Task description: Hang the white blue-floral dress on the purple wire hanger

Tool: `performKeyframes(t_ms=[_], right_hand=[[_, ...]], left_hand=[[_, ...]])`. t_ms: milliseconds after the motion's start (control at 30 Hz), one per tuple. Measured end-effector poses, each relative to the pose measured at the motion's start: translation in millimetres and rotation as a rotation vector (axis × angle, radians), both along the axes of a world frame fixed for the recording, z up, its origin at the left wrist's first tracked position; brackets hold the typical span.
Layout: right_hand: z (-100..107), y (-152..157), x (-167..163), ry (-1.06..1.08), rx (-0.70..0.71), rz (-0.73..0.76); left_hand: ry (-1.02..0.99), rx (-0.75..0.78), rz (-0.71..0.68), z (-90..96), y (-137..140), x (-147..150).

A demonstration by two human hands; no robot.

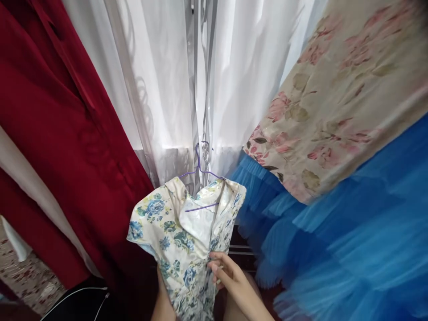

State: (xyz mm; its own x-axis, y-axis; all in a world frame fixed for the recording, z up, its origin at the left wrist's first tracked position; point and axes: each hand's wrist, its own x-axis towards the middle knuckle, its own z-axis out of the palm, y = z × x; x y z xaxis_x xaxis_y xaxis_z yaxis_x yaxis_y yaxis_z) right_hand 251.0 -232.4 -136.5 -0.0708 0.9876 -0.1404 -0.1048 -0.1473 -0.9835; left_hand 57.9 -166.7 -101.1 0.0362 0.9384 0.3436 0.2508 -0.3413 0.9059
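Observation:
A white garment (187,267) with a blue and green floral print hangs on a purple wire hanger (198,167), tilted towards me. Its neck is open, and a bar of the hanger shows inside. At the front opening, my right hand (230,276) pinches the edge of the cloth between thumb and fingers. My left hand (163,296) holds the garment low on its left side, mostly behind it, with the fingers hidden by the cloth.
White sheer curtains (160,80) hang behind the hanger. Dark red cloth (67,147) drapes down the left side. On the right, a cream cloth with pink flowers (321,133) hangs above blue tulle (327,249). A black item with pale piping (80,303) sits at lower left.

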Motion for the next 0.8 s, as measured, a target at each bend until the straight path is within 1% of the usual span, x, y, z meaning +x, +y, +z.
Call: performKeyframes(t_ms=[67, 167, 233, 300, 367, 433, 500, 533, 567, 633, 667, 700, 733, 767, 800], right_hand=[[-3, 13, -10, -0.075, 0.06, 0.006], [-6, 33, -28, -0.127, 0.128, -0.023], [-7, 45, -38, -0.131, 0.164, -0.082], [-9, 52, -43, -0.144, 0.197, -0.154], [-11, 53, -42, -0.16, 0.197, -0.206], [-15, 49, -36, -0.173, 0.166, -0.228], [-18, 41, -27, -0.2, 0.143, -0.23], [-19, 37, -23, -0.224, 0.14, -0.223], [-20, 32, -19, -0.256, 0.141, -0.213], [-19, 25, -15, -0.326, 0.157, -0.204], [-18, 22, -14, -0.358, 0.167, -0.206], [-16, 20, -15, -0.382, 0.174, -0.207], [-15, 19, -16, -0.398, 0.179, -0.207], [-13, 17, -19, -0.402, 0.182, -0.203], [-11, 16, -22, -0.396, 0.183, -0.193]], left_hand=[[-0.084, -0.044, 0.027, -11.2, -10, -11], [-0.416, -0.216, 0.027, -24.2, -22, -21], [-0.606, -0.342, 0.03, -27.0, -25, -20], [-0.654, -0.387, 0.072, -25.4, -26, -16], [-0.672, -0.381, 0.117, -22.9, -24, -10], [-0.697, -0.376, 0.132, -24.1, -21, -6], [-0.7, -0.366, 0.147, -32.5, -14, -3], [-0.688, -0.338, 0.185, -39.7, -10, -2], [-0.67, -0.295, 0.255, -48.6, -7, -2], [-0.61, -0.196, 0.465, -69.0, -2, -2], [-0.56, -0.154, 0.567, -78.9, -2, -2], [-0.497, -0.123, 0.64, -87.7, -5, 0], [-0.425, -0.103, 0.662, -94.8, -9, 3], [-0.352, -0.09, 0.624, -99.7, -16, 7], [-0.281, -0.08, 0.533, -102.5, -24, 12]])
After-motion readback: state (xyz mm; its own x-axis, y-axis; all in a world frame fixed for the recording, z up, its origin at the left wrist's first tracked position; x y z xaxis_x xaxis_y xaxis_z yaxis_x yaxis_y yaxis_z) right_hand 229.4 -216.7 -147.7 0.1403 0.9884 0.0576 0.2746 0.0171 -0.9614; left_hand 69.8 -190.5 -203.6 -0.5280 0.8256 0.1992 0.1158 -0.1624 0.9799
